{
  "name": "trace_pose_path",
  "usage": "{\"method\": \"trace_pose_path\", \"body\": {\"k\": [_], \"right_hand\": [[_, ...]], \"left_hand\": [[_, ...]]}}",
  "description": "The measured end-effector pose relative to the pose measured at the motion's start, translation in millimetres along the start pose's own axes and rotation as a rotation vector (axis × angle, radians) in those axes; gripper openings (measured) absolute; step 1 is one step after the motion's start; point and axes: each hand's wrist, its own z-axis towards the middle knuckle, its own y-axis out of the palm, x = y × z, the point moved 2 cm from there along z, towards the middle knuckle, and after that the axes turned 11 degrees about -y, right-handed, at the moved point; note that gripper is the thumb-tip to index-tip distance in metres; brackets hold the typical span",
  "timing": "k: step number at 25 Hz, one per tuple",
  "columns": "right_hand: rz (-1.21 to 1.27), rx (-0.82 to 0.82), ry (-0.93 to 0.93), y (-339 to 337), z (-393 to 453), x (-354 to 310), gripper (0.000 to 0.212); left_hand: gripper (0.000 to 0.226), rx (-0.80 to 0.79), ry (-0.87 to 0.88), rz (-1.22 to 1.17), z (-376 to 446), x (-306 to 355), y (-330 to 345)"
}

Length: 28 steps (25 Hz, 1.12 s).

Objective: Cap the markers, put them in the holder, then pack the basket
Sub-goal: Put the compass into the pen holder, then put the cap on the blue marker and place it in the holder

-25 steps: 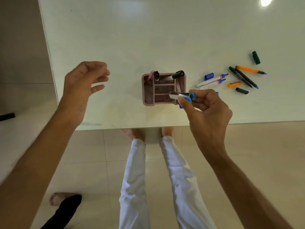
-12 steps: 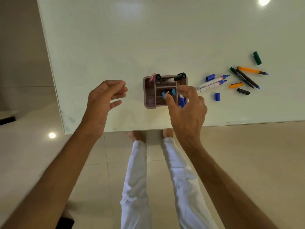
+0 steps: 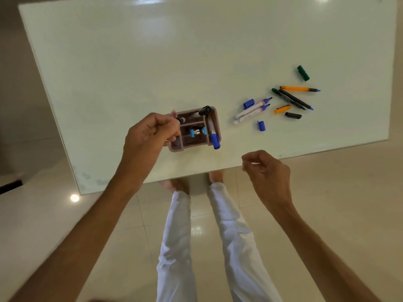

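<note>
A pinkish-brown compartment holder (image 3: 214, 118) stands near the table's front edge. In it are a small blue stapler (image 3: 198, 132), a blue-capped marker (image 3: 213, 134) leaning over the right wall, and two black-capped markers (image 3: 205, 110). My left hand (image 3: 150, 136) is curled over the holder's left side, hiding that wall. My right hand (image 3: 268, 171) hovers at the table's front edge, right of the holder, fingers loosely curled around nothing. To the right lie two uncapped white markers (image 3: 253, 111), an uncapped orange pen (image 3: 298, 89) and two dark pens (image 3: 292, 99).
Loose caps lie among the pens: two blue caps (image 3: 248, 103), a green cap (image 3: 303, 73), an orange cap (image 3: 282, 109) and a black cap (image 3: 293, 115). The white glass table (image 3: 152, 62) ends just in front of my legs, with tiled floor below.
My right hand let go of the blue stapler in the holder's middle compartment and pulled back to the front edge. My left hand moved right onto the holder's left side.
</note>
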Motion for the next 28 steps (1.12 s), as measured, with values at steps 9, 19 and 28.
{"method": "trace_pose_path", "body": {"k": [9,19,28], "right_hand": [[0.079,0.128,0.116,-84.3,23.7,42.2,0.013],[0.183,0.211,0.087,-110.1,68.2,63.0,0.013],[0.211,0.234,0.127,-128.1,62.7,77.7,0.011]], "left_hand": [[0.01,-0.007,0.207,0.362,5.0,51.1,113.2],[0.051,-0.052,0.356,1.262,145.8,43.3,218.1],[0.026,-0.009,0.475,1.236,170.7,26.8,221.8]]}}
